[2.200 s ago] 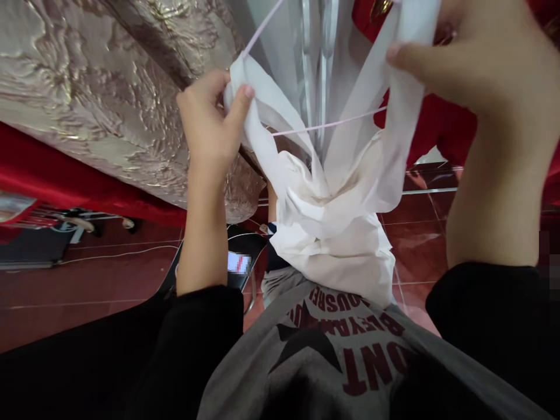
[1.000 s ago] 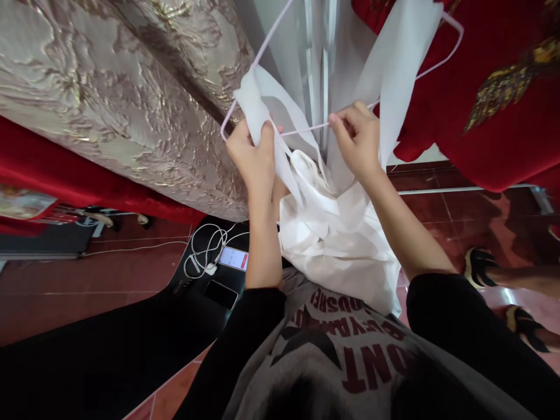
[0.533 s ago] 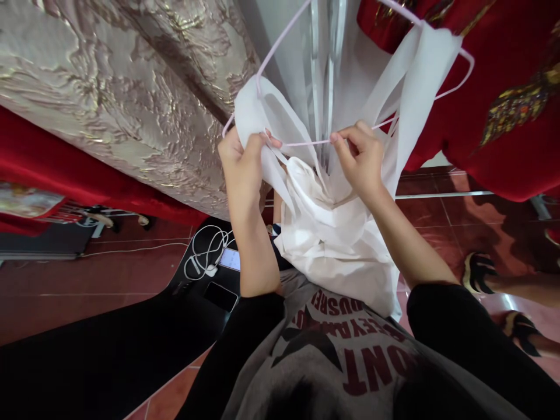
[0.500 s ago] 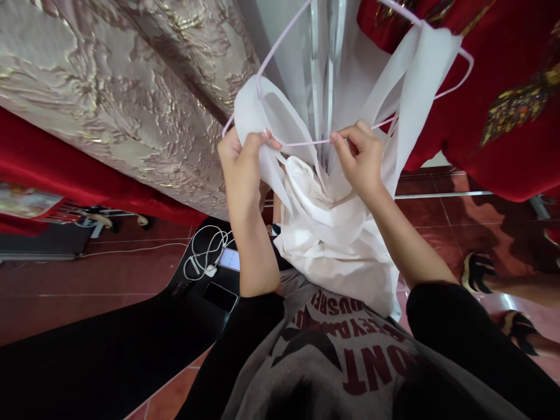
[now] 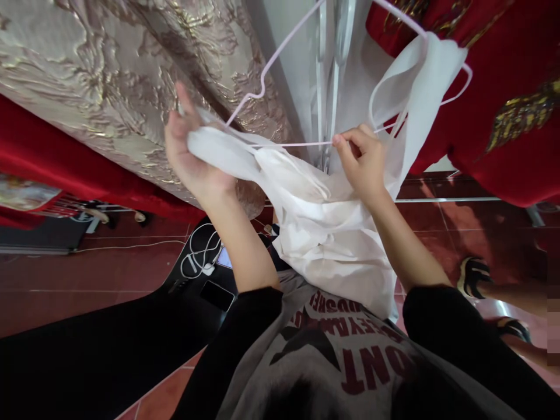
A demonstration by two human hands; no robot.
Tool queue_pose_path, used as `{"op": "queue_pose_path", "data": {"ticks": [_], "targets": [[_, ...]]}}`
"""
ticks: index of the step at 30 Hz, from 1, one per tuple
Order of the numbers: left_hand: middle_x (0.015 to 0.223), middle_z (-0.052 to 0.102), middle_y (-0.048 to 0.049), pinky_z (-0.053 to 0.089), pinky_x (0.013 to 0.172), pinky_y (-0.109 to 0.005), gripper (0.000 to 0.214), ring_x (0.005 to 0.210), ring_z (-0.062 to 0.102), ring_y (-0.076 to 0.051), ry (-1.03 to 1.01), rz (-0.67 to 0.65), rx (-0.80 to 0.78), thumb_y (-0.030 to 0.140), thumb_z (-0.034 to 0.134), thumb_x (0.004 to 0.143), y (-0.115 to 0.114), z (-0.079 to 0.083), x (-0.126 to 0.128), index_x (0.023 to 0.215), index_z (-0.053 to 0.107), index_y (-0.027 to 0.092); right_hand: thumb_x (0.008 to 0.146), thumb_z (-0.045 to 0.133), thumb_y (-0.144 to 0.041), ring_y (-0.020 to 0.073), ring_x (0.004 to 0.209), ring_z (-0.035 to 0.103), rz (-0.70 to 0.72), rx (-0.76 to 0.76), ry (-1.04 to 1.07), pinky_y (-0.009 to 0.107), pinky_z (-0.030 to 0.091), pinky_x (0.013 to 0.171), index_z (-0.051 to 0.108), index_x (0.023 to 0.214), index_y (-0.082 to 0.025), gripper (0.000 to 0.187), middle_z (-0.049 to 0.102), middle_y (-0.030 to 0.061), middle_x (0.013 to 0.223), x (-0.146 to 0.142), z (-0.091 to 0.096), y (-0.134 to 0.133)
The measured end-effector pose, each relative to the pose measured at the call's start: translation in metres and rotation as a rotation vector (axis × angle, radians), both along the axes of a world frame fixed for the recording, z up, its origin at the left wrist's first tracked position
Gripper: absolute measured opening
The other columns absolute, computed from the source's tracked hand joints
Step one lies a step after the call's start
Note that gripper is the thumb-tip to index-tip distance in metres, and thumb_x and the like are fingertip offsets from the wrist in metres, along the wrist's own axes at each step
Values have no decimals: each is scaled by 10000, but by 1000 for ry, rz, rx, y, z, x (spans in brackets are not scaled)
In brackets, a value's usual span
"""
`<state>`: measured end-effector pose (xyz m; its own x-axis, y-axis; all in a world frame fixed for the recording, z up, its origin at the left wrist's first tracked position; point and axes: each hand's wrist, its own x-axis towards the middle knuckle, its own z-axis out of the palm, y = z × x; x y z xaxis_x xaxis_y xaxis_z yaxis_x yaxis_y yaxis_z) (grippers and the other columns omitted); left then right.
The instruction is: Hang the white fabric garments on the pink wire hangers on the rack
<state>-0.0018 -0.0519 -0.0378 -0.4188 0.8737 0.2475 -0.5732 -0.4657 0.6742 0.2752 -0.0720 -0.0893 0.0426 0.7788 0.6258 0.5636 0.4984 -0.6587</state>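
A white cloth garment (image 5: 332, 233) hangs in front of my chest, partly on a thin pale pink hanger (image 5: 280, 55). My left hand (image 5: 192, 157) grips one white strap of the garment and holds it out to the left, off the hanger's left end. My right hand (image 5: 365, 160) pinches the hanger's bottom bar near its middle. The garment's other strap (image 5: 420, 87) loops over the hanger's right shoulder.
A gold brocade garment (image 5: 109, 87) hangs at the left, and a red embroidered garment (image 5: 503, 116) at the right. A black chair (image 5: 184, 297) below holds phones and a white cable (image 5: 199, 256). Another person's feet in sandals (image 5: 475, 277) stand on the red tiled floor at the right.
My left hand has pulled the white strap out to the left, away from the hanger's left end. My right hand stays on the bottom bar.
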Motion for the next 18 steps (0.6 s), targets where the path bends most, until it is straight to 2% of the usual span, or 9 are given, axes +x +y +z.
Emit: {"op": "queue_pose_path", "data": {"ticks": [3,6,8,10,12,14,16,18], "targets": [[686,587,21,458,665,-210,319,622,504,-126,-165,9,-7,197,372,1102,-6,-31,-5,1013,676,234,967,468,-683,87,686,412,7,-3,22,294,475,773,676,840,-184,555,388,17,742,5,-1,1],[756,583,-13,454,680,-224,164,674,518,-131,-21,-32,-40,188,550,976,-15,-49,12,918,701,213,966,465,-685,90,703,429,35,8,35,309,508,817,677,850,-186,554,388,19,753,5,-2,0],[674,494,-23,425,608,-264,156,607,461,-153,124,-176,-90,282,609,942,-22,-52,34,908,728,187,974,456,-678,91,718,441,37,12,44,311,516,828,673,855,-187,550,408,22,768,0,-5,0],[562,334,11,356,542,-287,250,529,375,-167,215,-291,-120,390,609,975,-28,-49,58,912,730,180,983,445,-667,88,729,452,30,6,62,306,521,823,666,862,-188,541,431,23,788,-9,-8,-1],[517,265,32,299,522,-290,355,492,320,-165,261,-245,-108,482,576,1031,-31,-44,79,853,683,194,998,432,-648,84,742,471,37,1,99,295,524,800,667,894,-196,520,461,26,826,-21,-10,-3],[501,287,32,269,525,-294,463,481,292,-158,306,-136,-85,565,516,1061,-31,-41,92,801,629,200,1010,442,-607,79,752,493,63,13,143,278,520,748,681,997,-221,454,514,35,924,-31,-10,-8],[506,324,25,256,533,-298,515,481,279,-152,360,-71,-72,604,467,1070,-29,-39,97,790,613,197,1017,465,-544,76,768,515,63,66,175,266,507,699,670,1124,-254,371,550,51,1093,-33,-6,-15],[513,330,23,238,531,-298,515,482,265,-151,401,-60,-60,599,459,1074,-26,-39,95,798,620,195,1013,484,-498,93,837,550,-44,175,192,269,504,701,636,1197,-262,335,528,71,1244,-24,-1,-19]]}}
